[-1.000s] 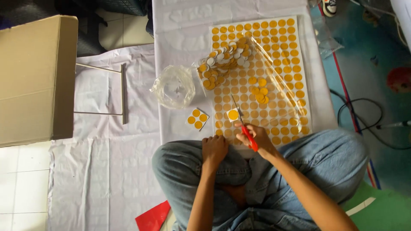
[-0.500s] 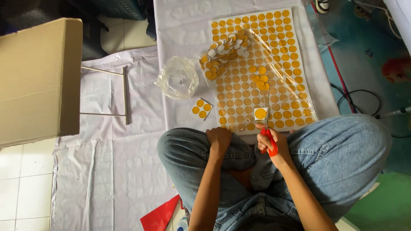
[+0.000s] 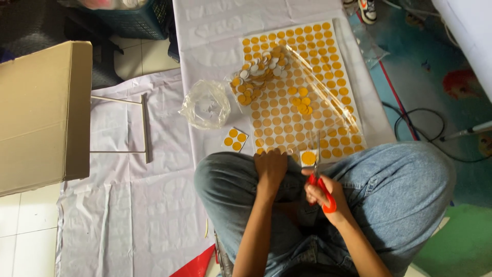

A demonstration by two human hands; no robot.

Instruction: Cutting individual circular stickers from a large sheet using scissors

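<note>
- The right hand (image 3: 324, 194) is closed through the red handles of the scissors (image 3: 319, 177); the blades point straight away from the body, long axis running from the grip up toward the sheet (image 3: 302, 82).
- The blade tips sit just beside a single orange dot (image 3: 308, 157) at the sheet's near edge, slightly left of the grip.
- The left hand (image 3: 270, 166) is curled, pressing the sheet's near edge just left of that dot; what its fingers pinch, I cannot tell.
- The right hand is nearer the dot.
- A small four-dot piece (image 3: 235, 139) lies farther left, apart from both hands.
</note>
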